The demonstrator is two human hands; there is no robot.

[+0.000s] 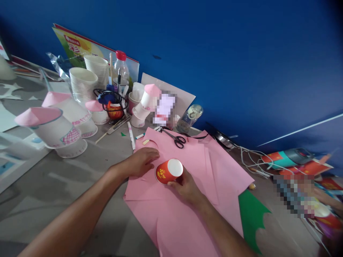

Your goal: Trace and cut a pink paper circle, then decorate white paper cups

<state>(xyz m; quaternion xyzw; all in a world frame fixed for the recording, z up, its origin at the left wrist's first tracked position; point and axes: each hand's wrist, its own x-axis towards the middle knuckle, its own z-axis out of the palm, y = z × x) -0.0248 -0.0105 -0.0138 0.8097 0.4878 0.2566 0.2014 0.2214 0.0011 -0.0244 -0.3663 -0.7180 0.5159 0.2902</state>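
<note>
A red paper cup with yellow print and a white base is tilted over the pink paper sheets. My right hand grips the cup from its right side, thumb below and fingers behind it. To the left of the cup, my left hand rests on the pink paper, fingers slightly apart and curved, with nothing seen in it. Black-handled scissors lie on the paper beyond the cup.
White cup towers with pink cone tops stand at the left. Behind them are stacked white cups and a red-capped bottle. A phone and a glass jar stand near the blue wall. Green paper and cables lie right.
</note>
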